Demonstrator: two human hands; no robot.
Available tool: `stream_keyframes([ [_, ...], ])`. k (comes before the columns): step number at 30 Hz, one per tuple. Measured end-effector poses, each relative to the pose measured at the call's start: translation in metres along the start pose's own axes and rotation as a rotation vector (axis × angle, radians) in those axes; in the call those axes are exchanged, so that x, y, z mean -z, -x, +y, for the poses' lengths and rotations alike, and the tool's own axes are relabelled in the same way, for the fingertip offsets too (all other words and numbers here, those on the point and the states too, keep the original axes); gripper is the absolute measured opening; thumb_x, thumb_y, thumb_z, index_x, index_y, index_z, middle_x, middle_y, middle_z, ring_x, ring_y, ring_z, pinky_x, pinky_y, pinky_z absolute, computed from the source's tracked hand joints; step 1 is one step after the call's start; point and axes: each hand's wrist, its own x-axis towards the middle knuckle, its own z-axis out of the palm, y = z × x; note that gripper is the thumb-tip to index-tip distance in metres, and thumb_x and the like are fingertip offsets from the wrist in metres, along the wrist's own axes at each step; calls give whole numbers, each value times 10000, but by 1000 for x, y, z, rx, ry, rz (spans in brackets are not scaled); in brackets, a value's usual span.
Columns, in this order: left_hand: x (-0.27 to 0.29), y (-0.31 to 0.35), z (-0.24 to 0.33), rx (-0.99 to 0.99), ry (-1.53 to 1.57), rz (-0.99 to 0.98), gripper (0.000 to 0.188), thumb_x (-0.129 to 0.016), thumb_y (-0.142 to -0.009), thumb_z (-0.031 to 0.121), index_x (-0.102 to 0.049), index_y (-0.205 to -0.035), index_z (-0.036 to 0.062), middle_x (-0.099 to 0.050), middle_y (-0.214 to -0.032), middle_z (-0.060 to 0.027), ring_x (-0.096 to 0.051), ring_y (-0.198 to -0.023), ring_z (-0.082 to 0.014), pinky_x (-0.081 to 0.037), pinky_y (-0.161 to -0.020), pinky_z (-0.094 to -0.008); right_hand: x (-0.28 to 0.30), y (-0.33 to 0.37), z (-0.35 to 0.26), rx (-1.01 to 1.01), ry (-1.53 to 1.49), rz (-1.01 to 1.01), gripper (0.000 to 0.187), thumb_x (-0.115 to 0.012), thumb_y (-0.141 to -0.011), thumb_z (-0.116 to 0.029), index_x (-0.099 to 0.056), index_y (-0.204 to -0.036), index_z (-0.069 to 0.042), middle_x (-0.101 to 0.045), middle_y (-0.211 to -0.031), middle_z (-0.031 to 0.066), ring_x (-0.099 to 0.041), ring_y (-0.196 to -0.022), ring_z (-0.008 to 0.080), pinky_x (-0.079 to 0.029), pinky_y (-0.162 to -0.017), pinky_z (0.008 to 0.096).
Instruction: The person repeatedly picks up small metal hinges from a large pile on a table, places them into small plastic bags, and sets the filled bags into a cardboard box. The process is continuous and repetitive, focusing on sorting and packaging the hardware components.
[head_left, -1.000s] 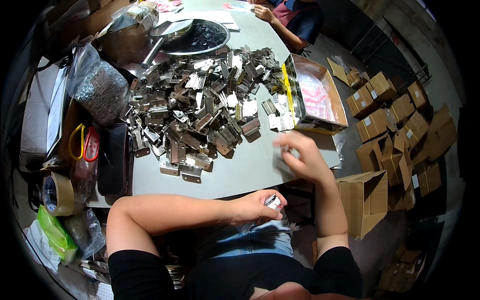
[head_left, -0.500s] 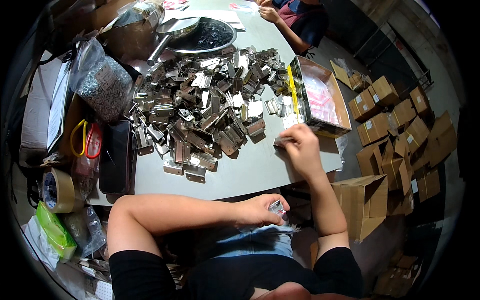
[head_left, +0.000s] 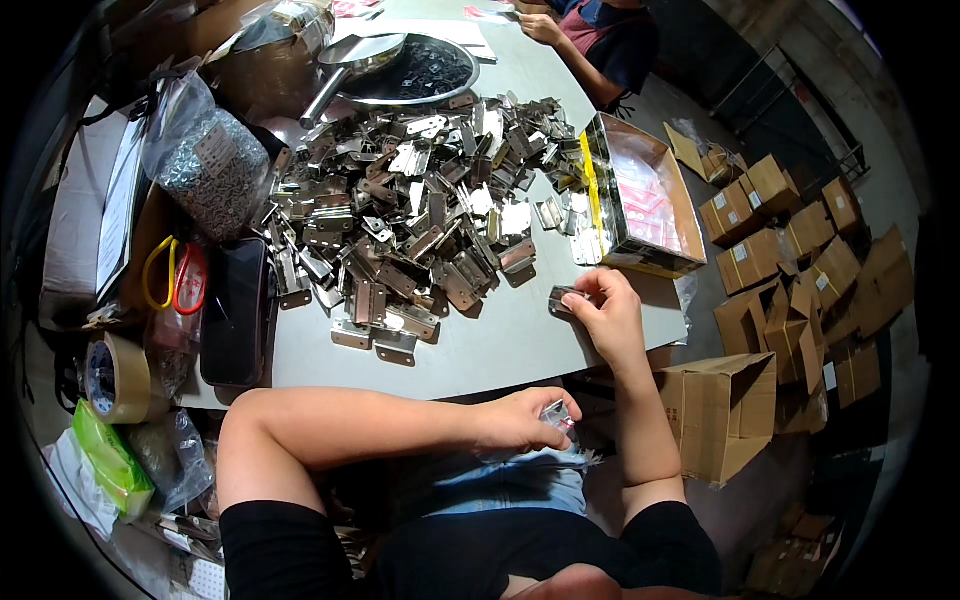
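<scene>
My left hand [head_left: 508, 421] is closed around a small clear plastic bag [head_left: 557, 414] held low before my lap, below the table's front edge. Its contents are too small to make out. Above the table's right front part, my right hand [head_left: 616, 322] pinches a metal bracket [head_left: 558, 297] between thumb and fingers. A large heap of shiny bent metal brackets [head_left: 400, 220] with holes covers the middle of the table, left of that hand. Just beyond the hand, a few more brackets [head_left: 588, 245] lie beside an open box [head_left: 650, 253] of red-and-white printed plastic bags [head_left: 640, 195].
A metal bowl of dark small parts [head_left: 425, 75] with a scoop [head_left: 345, 75] stands at the back. On the left are a bag of screws [head_left: 215, 160], scissors [head_left: 172, 275], a dark phone [head_left: 234, 315] and tape [head_left: 118, 378]. Cardboard boxes [head_left: 725, 410] cover the right-hand floor. Another person's hand [head_left: 540, 28] works opposite.
My right hand has moved slightly toward me with the bracket, which now shows more clearly in its pinch. The left hand stays put with the bag.
</scene>
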Motion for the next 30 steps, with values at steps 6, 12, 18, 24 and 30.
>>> stream_keyframes([
  [6, -2, 0, 2, -32, 66, 18, 384, -701, -851, 69, -490, -1170, 101, -533, -829, 23, -489, -605, -58, -369, -511, -206, 4, 8, 3, 210, 61, -62, 172, -736, -760, -54, -698, -921, -9, -613, -804, 97, -607, -695, 188, -499, -645, 314],
  [12, 0, -1, -1, -66, 217, 67, 396, -704, -852, 65, -481, -1177, 106, -527, -840, 27, -502, -645, -65, -383, -538, -205, 55, 42, -13, -89, -470, -617, 152, -745, -771, -12, -674, -896, 37, -678, -815, 49, -632, -727, 115, -504, -663, 256],
  [18, 1, -3, -4, -82, 193, 21, 381, -714, -858, 97, -480, -1159, 104, -525, -827, 25, -500, -647, -63, -382, -538, -201, 52, 51, -31, 418, -58, -720, 225, -758, -723, -57, -684, -933, -24, -654, -816, 118, -641, -755, 293, -512, -680, 346],
  [24, 1, 2, 1, -45, 139, 55, 407, -729, -850, 128, -493, -1181, 96, -544, -836, 27, -507, -635, -51, -384, -524, -198, 34, 6, -30, 267, 103, -379, 227, -614, -884, -129, -659, -1054, 14, -663, -886, 149, -645, -778, 253, -507, -707, 334],
  [30, 2, -4, -5, -62, 54, 16, 401, -725, -850, 130, -492, -1175, 100, -543, -860, 40, -496, -619, -44, -380, -519, -198, -22, -13, -5, 243, 712, 29, 562, -633, -875, -417, -587, -1260, -10, -521, -1325, 217, -499, -1106, 390, -428, -939, 466],
])
